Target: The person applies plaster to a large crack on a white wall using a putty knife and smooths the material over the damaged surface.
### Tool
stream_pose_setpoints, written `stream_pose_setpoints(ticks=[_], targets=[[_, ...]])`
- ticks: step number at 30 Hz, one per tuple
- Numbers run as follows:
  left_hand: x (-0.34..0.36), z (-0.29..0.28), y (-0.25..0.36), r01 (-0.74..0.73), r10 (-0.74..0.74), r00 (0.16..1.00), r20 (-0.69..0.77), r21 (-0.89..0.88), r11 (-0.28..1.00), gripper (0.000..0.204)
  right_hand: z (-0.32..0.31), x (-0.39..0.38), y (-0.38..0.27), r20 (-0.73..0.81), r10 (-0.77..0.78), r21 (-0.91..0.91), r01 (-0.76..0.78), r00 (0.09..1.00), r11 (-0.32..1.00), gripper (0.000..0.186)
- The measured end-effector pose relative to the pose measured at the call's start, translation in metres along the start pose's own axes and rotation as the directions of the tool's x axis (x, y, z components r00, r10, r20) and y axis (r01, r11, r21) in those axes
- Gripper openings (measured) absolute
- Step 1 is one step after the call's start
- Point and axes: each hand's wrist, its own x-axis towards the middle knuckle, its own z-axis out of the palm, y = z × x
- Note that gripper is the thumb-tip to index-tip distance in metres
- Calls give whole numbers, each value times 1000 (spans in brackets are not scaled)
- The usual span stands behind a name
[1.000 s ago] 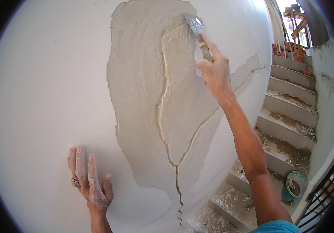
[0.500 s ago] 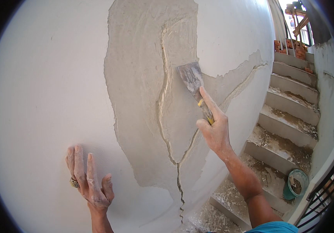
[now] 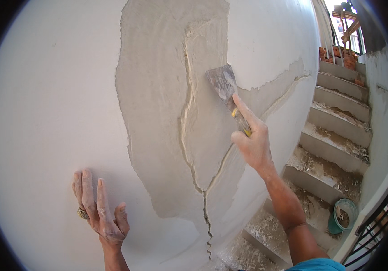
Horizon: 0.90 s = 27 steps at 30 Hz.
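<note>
My right hand (image 3: 253,140) grips a putty knife (image 3: 223,83) by its handle, the index finger stretched along it toward the blade. The wide, grey-smeared blade lies at the wall, over a scraped grey patch (image 3: 157,108) right of a long crack (image 3: 183,122). That crack meets a second branch (image 3: 223,167) lower down, and one jagged line (image 3: 207,217) runs on below. My left hand (image 3: 101,207), dusty and wearing a ring, rests with spread fingers on the white painted wall (image 3: 54,126), left of the patch.
Stairs (image 3: 334,131) strewn with paint flakes and dirt climb at the right. A green bucket (image 3: 343,214) with something brown inside stands on a lower step, near a black railing (image 3: 374,230). Red bricks (image 3: 348,61) and timber (image 3: 349,29) sit at the top.
The putty knife and my right hand have shifted slightly up and to the right over the grey patch. My left hand stays on the wall, and the view has moved a little.
</note>
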Motion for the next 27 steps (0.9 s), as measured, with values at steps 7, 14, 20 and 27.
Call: stream_pose_setpoints(ticks=[7, 14, 20, 27], targets=[[-2, 0, 2, 17, -18, 1000, 20, 8, 1000, 53, -5, 4, -5, -4, 41, -37, -41, 999, 998, 86], [-1, -1, 1, 15, -15, 1000, 18, 14, 1000, 53, -2, 21, -8, -14, 51, 14, -51, 999, 999, 85], [-3, 2, -1, 9, -8, 1000, 5, -17, 1000, 53, 0, 26, -4, -44, -16, -23, 15, 999, 1000, 84], [-3, 0, 0, 16, -16, 1000, 0, -14, 1000, 53, -3, 35, -13, -50, 7, -24, -8, 999, 1000, 83]])
